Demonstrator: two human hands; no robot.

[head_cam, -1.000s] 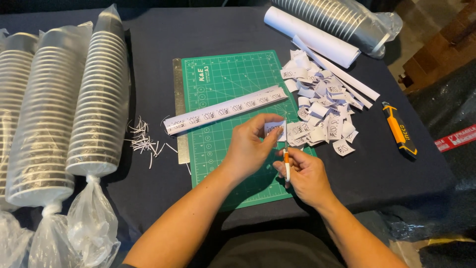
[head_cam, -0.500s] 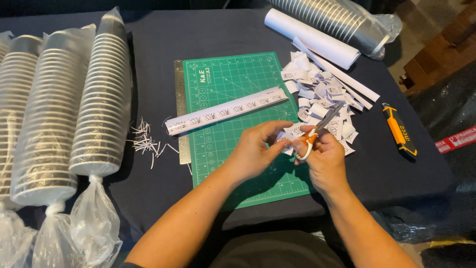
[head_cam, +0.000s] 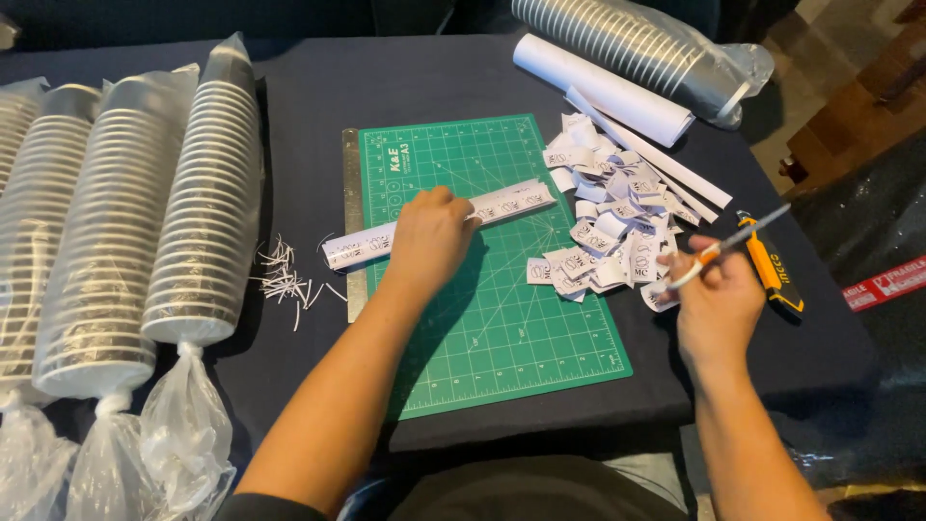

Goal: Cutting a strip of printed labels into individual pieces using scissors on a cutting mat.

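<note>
My left hand point(head_cam: 429, 236) grips the paper strip point(head_cam: 439, 224) on the mat point(head_cam: 502, 318); my right hand point(head_cam: 716, 299), at three o'clock, holds closed scissors point(head_cam: 738, 241) clear beside the cut labels point(head_cam: 608, 232).

The cutting mat point(head_cam: 502, 289) looks like matt green rubbery plastic with a fine printed grid, lying on a dark, matt tablecloth point(head_cam: 318, 116), with a dull grey metal ruler point(head_cam: 351, 174) along its left edge. The long strip point(head_cam: 511, 200) under the left hand point(head_cam: 429, 236), the cut pieces point(head_cam: 608, 227) to the right and the roll point(head_cam: 603, 89) at the far side are plain matt white paper. The scissors point(head_cam: 733, 246) in the right hand point(head_cam: 719, 304) show smooth grey metal blades and orange plastic handles, and on the left the stacked cups point(head_cam: 207, 203) sit in thin, glossy, crinkled clear plastic sleeves.
</note>
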